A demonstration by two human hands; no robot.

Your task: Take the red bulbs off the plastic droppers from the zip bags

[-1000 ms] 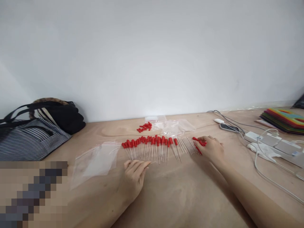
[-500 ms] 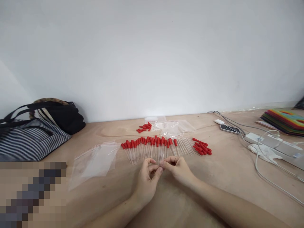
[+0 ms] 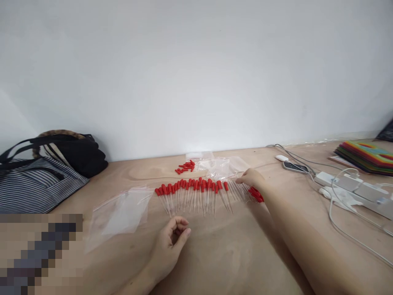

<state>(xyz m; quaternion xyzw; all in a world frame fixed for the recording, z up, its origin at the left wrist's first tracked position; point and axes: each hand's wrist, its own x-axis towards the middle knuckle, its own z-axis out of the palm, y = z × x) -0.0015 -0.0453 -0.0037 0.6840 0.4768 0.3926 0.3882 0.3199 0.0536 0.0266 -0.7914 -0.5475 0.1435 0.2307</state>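
A row of glass droppers with red caps (image 3: 190,190) lies across the wooden table (image 3: 233,254). Right of them lie several bare glass tubes (image 3: 238,191), then a small heap of loose red caps (image 3: 257,196), partly hidden by my right wrist. My right hand (image 3: 251,179) reaches over the far ends of the bare tubes with its fingers bent together; what they pinch is hidden. My left hand (image 3: 172,241) rests on the table in front of the row, fingers curled in a loose pinch.
Clear plastic bags lie at the left (image 3: 123,211) and behind the row (image 3: 221,166), beside more red caps (image 3: 185,166). A striped bag (image 3: 37,180) sits far left. A phone (image 3: 296,166), power strip (image 3: 353,182), cables and coloured sheets (image 3: 368,153) are at the right.
My hands had met in front of the row, fingertips together. They have parted: the right reached out to the bare tubes, the left drew back a little and stays curled.
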